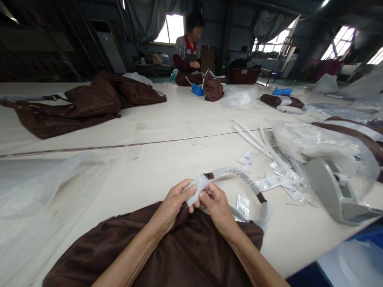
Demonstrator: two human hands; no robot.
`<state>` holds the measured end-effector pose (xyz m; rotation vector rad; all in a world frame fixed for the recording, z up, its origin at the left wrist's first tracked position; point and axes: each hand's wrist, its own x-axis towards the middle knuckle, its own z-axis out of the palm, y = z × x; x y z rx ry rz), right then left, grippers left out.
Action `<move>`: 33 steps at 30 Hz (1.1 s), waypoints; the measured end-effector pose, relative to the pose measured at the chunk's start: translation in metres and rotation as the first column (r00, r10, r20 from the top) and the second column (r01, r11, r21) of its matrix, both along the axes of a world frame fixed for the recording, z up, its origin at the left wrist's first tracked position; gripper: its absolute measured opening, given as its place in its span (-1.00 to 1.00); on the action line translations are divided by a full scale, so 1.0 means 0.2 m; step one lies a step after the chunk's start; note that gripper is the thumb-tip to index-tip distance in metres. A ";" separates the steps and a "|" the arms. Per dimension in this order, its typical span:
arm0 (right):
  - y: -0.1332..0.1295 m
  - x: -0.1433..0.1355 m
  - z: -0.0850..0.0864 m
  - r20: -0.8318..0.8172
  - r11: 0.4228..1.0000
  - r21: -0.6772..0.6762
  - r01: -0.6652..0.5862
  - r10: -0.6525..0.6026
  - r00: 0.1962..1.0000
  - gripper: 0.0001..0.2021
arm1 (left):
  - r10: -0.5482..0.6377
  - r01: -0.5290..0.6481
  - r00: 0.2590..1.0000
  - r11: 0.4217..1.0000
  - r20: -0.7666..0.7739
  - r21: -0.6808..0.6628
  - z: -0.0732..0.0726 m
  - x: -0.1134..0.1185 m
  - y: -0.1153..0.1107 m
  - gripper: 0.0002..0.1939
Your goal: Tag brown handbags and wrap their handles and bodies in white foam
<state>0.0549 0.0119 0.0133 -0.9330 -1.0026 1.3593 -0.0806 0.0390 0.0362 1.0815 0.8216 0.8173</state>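
A brown handbag lies on the table right in front of me, under my forearms. Its handle arches up behind my hands, mostly covered in white wrapping with bits of brown showing. At the handle's left base, a piece of white foam wrap is pinched between my fingers. My left hand grips its left side, thumb on top. My right hand is closed on its right edge, with fingertips pressed together. What lies beneath the wrap is hidden.
Tags, white strips and a grey tape dispenser lie to the right. Clear plastic sheets cover the left side. Brown bags rest beyond the table seam. A co-worker is across the table beside another brown bag.
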 end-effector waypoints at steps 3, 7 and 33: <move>0.02 -0.01 0.00 0.013 0.998 -0.009 0.060 -0.059 0.998 -0.89 | -0.023 0.023 1.000 1.000 0.003 -0.016 -0.01 -0.01 0.00 -0.59; 0.06 -0.04 -0.05 0.024 0.995 -0.051 0.089 -0.088 0.996 -0.88 | -0.062 0.061 0.998 0.997 -0.018 -0.041 -0.03 -0.01 0.02 -0.39; -0.44 0.35 0.02 0.421 0.926 -0.128 0.356 -0.274 0.864 -0.47 | 0.768 -0.788 0.614 0.608 0.185 0.092 0.38 -0.17 0.38 -0.86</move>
